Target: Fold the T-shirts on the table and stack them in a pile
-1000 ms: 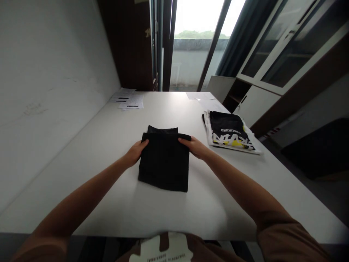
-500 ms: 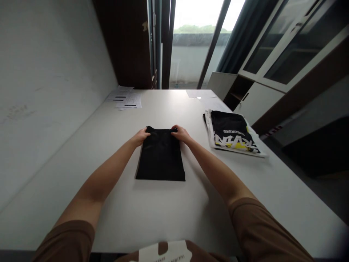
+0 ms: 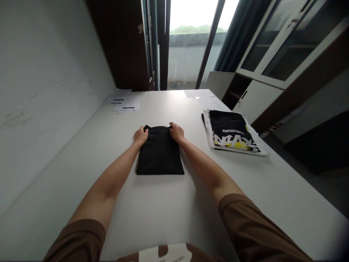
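Note:
A folded black garment (image 3: 160,153), roughly square, lies flat on the white table (image 3: 152,207) in front of me. At its far left corner, my left hand (image 3: 141,135) is closed on the fabric, thumb on the near side. My right hand (image 3: 176,131) grips the far right corner the same way. Parts of the fingers are hidden behind the cloth's far edge. The near edge of the garment runs straight along the tabletop.
To the right is a stack of folded shirts (image 3: 231,131), black and white with yellow print. Paper sheets (image 3: 127,101) lie at the far left, and more paper (image 3: 198,94) is at the far end. A wall (image 3: 49,109) borders the table's left side.
Both hands have shifted slightly, and the garment's near edge has moved a little away from me. Its surface looks smoother than before. The hands stay on the same two corners.

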### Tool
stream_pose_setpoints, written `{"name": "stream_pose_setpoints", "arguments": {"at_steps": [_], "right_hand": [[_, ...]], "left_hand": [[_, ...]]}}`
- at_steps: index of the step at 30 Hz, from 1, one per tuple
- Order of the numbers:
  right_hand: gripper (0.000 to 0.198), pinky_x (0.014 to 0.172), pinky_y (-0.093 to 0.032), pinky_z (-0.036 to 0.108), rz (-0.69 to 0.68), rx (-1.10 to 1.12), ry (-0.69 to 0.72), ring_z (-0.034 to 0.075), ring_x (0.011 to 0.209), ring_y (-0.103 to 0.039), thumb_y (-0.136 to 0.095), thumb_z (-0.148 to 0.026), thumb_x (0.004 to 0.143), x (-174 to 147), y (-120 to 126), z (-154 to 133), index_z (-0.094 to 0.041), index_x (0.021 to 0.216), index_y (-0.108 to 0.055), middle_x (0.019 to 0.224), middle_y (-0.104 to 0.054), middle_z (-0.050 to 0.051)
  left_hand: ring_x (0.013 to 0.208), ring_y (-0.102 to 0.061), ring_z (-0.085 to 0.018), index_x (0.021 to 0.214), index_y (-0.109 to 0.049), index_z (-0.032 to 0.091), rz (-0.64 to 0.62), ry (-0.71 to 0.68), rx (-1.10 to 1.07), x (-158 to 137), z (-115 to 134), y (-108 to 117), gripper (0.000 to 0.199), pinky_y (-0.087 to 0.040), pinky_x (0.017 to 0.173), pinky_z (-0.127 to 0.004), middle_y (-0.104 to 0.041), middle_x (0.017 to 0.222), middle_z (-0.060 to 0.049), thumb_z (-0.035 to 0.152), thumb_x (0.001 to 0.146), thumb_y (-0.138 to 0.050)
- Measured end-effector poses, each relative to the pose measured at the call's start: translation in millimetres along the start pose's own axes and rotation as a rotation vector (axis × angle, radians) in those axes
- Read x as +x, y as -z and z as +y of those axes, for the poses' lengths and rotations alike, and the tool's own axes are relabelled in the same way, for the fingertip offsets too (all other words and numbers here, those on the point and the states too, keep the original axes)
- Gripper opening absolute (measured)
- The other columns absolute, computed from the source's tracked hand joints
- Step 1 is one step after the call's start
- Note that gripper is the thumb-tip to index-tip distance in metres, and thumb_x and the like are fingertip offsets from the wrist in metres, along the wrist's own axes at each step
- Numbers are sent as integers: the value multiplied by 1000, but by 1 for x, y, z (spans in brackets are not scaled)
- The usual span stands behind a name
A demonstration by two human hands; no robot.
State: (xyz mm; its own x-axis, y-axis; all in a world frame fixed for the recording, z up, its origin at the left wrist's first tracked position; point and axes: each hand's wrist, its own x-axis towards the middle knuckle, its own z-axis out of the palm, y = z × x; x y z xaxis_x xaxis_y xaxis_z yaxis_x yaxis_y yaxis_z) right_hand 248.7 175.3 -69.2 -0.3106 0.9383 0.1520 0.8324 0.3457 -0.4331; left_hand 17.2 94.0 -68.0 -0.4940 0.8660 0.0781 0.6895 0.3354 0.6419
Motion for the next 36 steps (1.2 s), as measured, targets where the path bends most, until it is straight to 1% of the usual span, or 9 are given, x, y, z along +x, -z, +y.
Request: {"name": "stream_pose_setpoints", "arguments": {"at_steps": [5, 10, 14, 18, 23, 26, 28, 33, 36], "right_hand": [[39, 88, -51, 40, 40, -94, -34, 28, 103, -67, -39, -26, 105, -1, -6, -4, -24, 142, -50, 143, -48, 17], [38, 85, -50, 38, -27, -137, -9, 27, 99, -66, -34, -15, 102, 4, -3, -3, -24, 125, -62, 124, -57, 14], [36, 87, -50, 38, 24, -81, -30, 26, 97, -65, -37, -17, 102, 5, -3, 1, -23, 123, -64, 123, -58, 14], [34, 87, -53, 40, 110, 2, -8, 27, 99, -65, -43, -27, 102, -6, -2, 3, -22, 129, -63, 135, -53, 15], [37, 109, -43, 49, 255, 6, 242, 34, 138, -43, -47, -33, 102, -29, 3, -6, -19, 133, -63, 152, -45, 16], [37, 119, -33, 48, 78, 6, 493, 28, 141, -42, -46, -36, 104, -38, 0, -16, -23, 132, -66, 150, -53, 9], [40, 121, -31, 47, -69, -3, 575, 26, 143, -43, -43, -42, 106, -41, -6, -21, -27, 137, -65, 151, -54, 5], [57, 125, -17, 54, -194, -103, 486, 29, 156, -20, -34, -58, 106, -38, -24, -24, -34, 156, -44, 168, -29, 1], [62, 126, -13, 52, -211, -140, 456, 28, 158, -15, -30, -62, 105, -31, -27, -20, -33, 160, -38, 170, -21, 1]], "left_hand": [[137, -48, -31, 144, -49, 19, 80, -86, 149, -7, -5, 0, 51, -37, 115, -44, -54, 146, -16, 37, 97, -55], [132, -50, -33, 138, -57, 18, 99, -262, 327, -25, 5, 5, 45, -42, 110, -47, -54, 143, -17, 37, 98, -53], [137, -46, -32, 127, -66, 21, -67, -598, 419, -71, 25, 5, 35, -34, 118, -50, -53, 145, -13, 36, 96, -58], [145, -38, -32, 138, -61, 25, -172, -817, 452, -130, 30, 14, 41, -21, 124, -57, -48, 154, -11, 39, 101, -52], [153, -28, -31, 154, -46, 26, -351, -941, 412, -166, 14, 31, 54, -22, 124, -55, -34, 165, -10, 49, 105, -44], [155, -25, -30, 158, -41, 29, -408, -1031, 406, -170, 7, 37, 55, -19, 125, -56, -28, 168, -9, 51, 107, -39], [156, -24, -30, 158, -40, 32, -443, -1109, 392, -172, 5, 38, 55, -16, 125, -56, -27, 169, -7, 53, 107, -38], [157, -17, -30, 159, -37, 37, -516, -1194, 369, -179, 5, 37, 58, -10, 126, -58, -25, 170, -5, 56, 105, -41], [158, -16, -32, 159, -35, 38, -562, -1194, 367, -185, 5, 39, 59, -7, 125, -60, -23, 170, -4, 57, 104, -42]]}}
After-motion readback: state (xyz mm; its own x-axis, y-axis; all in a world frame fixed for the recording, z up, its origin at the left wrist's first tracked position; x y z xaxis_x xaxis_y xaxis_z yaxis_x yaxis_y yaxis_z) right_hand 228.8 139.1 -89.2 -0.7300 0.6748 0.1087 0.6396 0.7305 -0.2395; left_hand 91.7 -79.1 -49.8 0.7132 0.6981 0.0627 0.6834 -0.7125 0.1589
